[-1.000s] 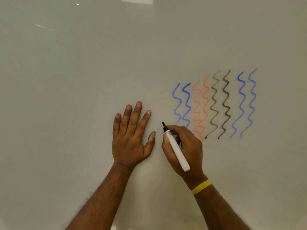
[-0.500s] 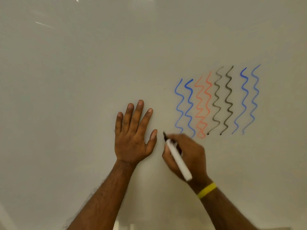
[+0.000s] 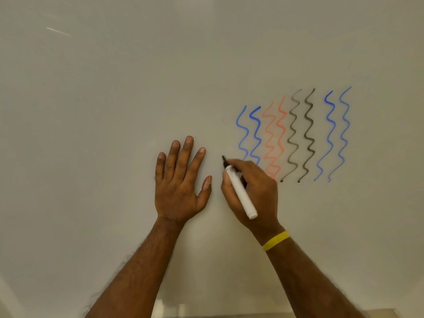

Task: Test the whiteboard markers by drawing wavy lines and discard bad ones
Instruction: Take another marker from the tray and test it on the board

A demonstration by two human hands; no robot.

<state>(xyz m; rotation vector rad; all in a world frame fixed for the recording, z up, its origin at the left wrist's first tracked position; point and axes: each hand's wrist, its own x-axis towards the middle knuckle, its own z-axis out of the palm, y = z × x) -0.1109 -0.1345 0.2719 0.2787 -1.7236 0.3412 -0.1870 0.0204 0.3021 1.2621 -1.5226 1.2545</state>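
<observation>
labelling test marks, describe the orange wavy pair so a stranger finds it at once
On the whiteboard, a row of paired wavy lines runs right of the right hand. The orange pair is second from the left, between a blue pair and a black pair. It alone is orange, with sharper zigzags.

Thin yellow wristband (image 3: 276,240) on the bare right forearm (image 3: 309,274).

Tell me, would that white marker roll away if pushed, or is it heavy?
The marker looks like a smooth round tube, so it would probably roll. It seems light and stiff: the right hand holds it straight in its fingers. Its bare dark tip might smear the whiteboard.
</observation>
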